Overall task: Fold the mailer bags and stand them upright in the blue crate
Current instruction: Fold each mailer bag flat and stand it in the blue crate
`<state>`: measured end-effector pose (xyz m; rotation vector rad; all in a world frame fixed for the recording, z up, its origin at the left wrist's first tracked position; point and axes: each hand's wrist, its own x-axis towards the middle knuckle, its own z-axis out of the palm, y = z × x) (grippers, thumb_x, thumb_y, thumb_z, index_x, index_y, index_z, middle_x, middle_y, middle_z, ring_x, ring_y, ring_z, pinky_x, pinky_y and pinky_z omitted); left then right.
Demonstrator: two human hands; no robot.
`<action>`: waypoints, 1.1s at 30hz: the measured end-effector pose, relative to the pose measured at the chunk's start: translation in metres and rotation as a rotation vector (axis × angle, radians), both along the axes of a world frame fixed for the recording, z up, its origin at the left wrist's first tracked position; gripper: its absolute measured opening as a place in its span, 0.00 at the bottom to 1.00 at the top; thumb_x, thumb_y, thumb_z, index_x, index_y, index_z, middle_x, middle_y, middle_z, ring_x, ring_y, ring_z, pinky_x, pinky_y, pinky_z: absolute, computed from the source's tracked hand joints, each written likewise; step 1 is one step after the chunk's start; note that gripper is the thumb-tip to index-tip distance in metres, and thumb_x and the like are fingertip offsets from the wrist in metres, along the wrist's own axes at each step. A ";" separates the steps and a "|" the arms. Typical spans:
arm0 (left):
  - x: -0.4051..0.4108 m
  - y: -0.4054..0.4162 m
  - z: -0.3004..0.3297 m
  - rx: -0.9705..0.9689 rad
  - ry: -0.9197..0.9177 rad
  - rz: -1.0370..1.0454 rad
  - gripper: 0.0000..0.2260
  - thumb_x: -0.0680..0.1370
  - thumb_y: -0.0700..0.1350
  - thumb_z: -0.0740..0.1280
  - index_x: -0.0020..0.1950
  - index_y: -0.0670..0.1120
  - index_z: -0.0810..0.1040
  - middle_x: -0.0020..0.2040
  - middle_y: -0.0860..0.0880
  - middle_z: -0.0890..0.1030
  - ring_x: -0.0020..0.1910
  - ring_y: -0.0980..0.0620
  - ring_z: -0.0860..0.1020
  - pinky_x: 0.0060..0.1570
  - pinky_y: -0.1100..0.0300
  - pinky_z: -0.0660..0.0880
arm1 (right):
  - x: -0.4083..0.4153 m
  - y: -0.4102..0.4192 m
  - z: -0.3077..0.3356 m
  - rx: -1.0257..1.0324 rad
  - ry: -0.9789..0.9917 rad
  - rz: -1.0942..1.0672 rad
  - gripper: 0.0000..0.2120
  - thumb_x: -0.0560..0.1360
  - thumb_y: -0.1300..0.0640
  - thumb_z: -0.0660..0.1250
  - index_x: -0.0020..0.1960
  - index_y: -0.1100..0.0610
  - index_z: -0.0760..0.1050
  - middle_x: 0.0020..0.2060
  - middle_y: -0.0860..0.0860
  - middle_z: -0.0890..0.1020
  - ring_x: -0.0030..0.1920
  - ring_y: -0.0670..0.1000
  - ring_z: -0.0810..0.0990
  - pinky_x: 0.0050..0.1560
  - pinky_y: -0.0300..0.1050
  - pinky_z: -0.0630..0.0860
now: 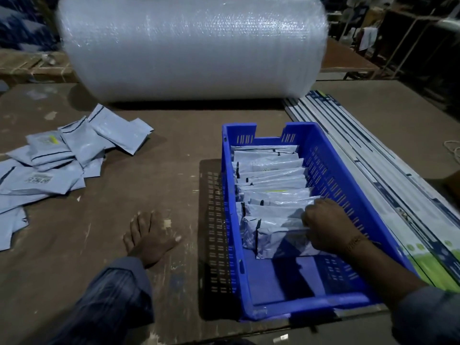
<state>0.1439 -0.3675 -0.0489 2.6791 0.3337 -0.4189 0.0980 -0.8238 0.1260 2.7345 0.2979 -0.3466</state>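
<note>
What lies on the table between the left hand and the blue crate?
Nothing: in the head view only bare table and the crate's shadow separate the left hand from it.

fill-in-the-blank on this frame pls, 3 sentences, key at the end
1. The right hand grips a folded mailer bag inside the ____ crate.
2. The left hand rests flat on the ____.
3. Behind the loose bags lies a big roll of ____ wrap.

Missing: blue; table; bubble

brown table [154, 150] bears crate [353, 185], loose mailers [62, 158], seemingly bubble-wrap roll [191, 46].
</note>
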 end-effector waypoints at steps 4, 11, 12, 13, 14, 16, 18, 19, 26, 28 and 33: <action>0.001 0.001 -0.003 0.005 -0.012 0.002 0.61 0.59 0.89 0.53 0.83 0.60 0.40 0.85 0.49 0.38 0.83 0.43 0.35 0.78 0.32 0.41 | 0.007 -0.008 -0.010 0.037 -0.094 0.076 0.13 0.56 0.52 0.78 0.36 0.50 0.77 0.35 0.50 0.80 0.38 0.56 0.80 0.44 0.50 0.76; -0.005 -0.004 0.009 -0.004 0.025 -0.015 0.57 0.67 0.84 0.60 0.84 0.59 0.38 0.85 0.48 0.33 0.83 0.43 0.32 0.78 0.33 0.38 | 0.009 -0.004 -0.013 0.080 -0.098 0.040 0.15 0.59 0.55 0.81 0.40 0.52 0.77 0.37 0.51 0.80 0.35 0.56 0.80 0.44 0.54 0.78; -0.007 -0.005 0.012 -0.010 0.027 -0.018 0.56 0.69 0.82 0.62 0.84 0.59 0.38 0.85 0.47 0.33 0.83 0.43 0.31 0.78 0.34 0.38 | 0.009 -0.002 -0.013 0.076 -0.087 0.024 0.16 0.61 0.54 0.81 0.43 0.52 0.78 0.39 0.51 0.80 0.36 0.56 0.81 0.45 0.54 0.79; -0.008 -0.006 0.014 -0.015 0.025 -0.015 0.55 0.69 0.81 0.63 0.84 0.59 0.38 0.84 0.47 0.32 0.83 0.43 0.31 0.78 0.34 0.38 | 0.008 0.000 -0.012 0.065 -0.079 0.012 0.16 0.64 0.53 0.80 0.47 0.52 0.78 0.43 0.51 0.81 0.39 0.56 0.82 0.46 0.54 0.80; -0.009 -0.006 0.016 -0.014 0.022 -0.014 0.55 0.69 0.81 0.63 0.84 0.59 0.38 0.84 0.47 0.32 0.83 0.43 0.31 0.78 0.35 0.38 | 0.007 0.003 -0.012 0.055 -0.071 0.000 0.16 0.67 0.51 0.78 0.52 0.51 0.77 0.46 0.50 0.81 0.43 0.55 0.82 0.47 0.53 0.80; -0.010 -0.006 0.017 -0.015 0.028 -0.018 0.55 0.70 0.81 0.63 0.85 0.59 0.37 0.84 0.47 0.32 0.82 0.43 0.30 0.78 0.35 0.37 | 0.006 0.004 -0.011 0.065 -0.063 -0.025 0.19 0.69 0.51 0.75 0.58 0.51 0.75 0.51 0.49 0.80 0.47 0.54 0.83 0.48 0.50 0.80; -0.010 -0.005 0.017 -0.015 0.033 -0.025 0.56 0.70 0.81 0.62 0.85 0.59 0.36 0.84 0.46 0.31 0.82 0.43 0.29 0.78 0.35 0.37 | 0.005 0.003 -0.011 0.084 -0.072 -0.054 0.20 0.69 0.51 0.76 0.58 0.51 0.74 0.51 0.49 0.80 0.46 0.54 0.83 0.45 0.49 0.80; -0.010 -0.005 0.018 -0.006 0.032 -0.030 0.56 0.70 0.81 0.62 0.84 0.59 0.36 0.84 0.46 0.31 0.82 0.43 0.30 0.78 0.35 0.37 | 0.005 0.002 -0.012 0.080 -0.083 -0.068 0.20 0.69 0.50 0.77 0.57 0.51 0.74 0.50 0.50 0.80 0.45 0.54 0.82 0.44 0.49 0.80; -0.014 -0.005 0.020 -0.013 0.021 -0.038 0.55 0.70 0.82 0.61 0.85 0.58 0.37 0.84 0.47 0.31 0.82 0.44 0.31 0.78 0.35 0.36 | 0.001 0.012 0.006 0.053 -0.099 -0.129 0.26 0.65 0.44 0.81 0.57 0.51 0.76 0.50 0.51 0.80 0.46 0.55 0.82 0.46 0.50 0.81; -0.014 -0.005 0.023 -0.025 0.014 -0.047 0.54 0.71 0.81 0.61 0.85 0.58 0.37 0.84 0.47 0.32 0.82 0.45 0.30 0.78 0.36 0.35 | -0.003 0.029 0.021 0.084 -0.136 -0.146 0.27 0.66 0.44 0.82 0.58 0.52 0.76 0.51 0.52 0.81 0.47 0.56 0.83 0.44 0.50 0.80; -0.025 0.021 0.009 0.013 -0.162 -0.114 0.45 0.75 0.80 0.52 0.85 0.60 0.44 0.87 0.51 0.42 0.85 0.47 0.42 0.79 0.38 0.47 | -0.010 0.089 0.055 0.340 -0.313 -0.142 0.23 0.73 0.44 0.76 0.62 0.55 0.79 0.50 0.54 0.84 0.47 0.58 0.84 0.41 0.52 0.81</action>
